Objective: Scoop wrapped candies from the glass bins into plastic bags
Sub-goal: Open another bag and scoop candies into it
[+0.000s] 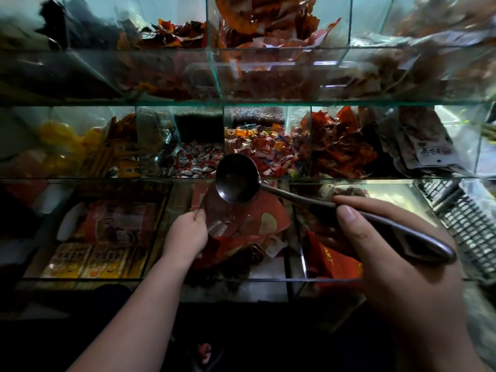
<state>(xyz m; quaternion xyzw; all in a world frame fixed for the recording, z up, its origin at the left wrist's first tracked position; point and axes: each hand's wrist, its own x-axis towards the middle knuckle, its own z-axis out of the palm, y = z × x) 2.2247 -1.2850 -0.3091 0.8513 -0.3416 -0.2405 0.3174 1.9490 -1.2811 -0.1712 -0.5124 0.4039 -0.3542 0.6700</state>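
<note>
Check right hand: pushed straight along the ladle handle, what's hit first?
Probably the white-and-red wrapped candies beyond the ladle held by the right hand; depth unclear, so the bin's glass rim may come first.

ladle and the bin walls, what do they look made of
Ladle: looks like metal, dark and dull-polished; a thin one-piece stem with soft highlights along the handle. Bin walls: glass, clear and glossy; the contents show through, the cut edges glow green, and there are reflections on the panes.

Dark, dull-sheened metal ladle (237, 178); clear glossy glass bins (214, 73); shiny crinkled plastic candy wrappers (196, 162).
</note>
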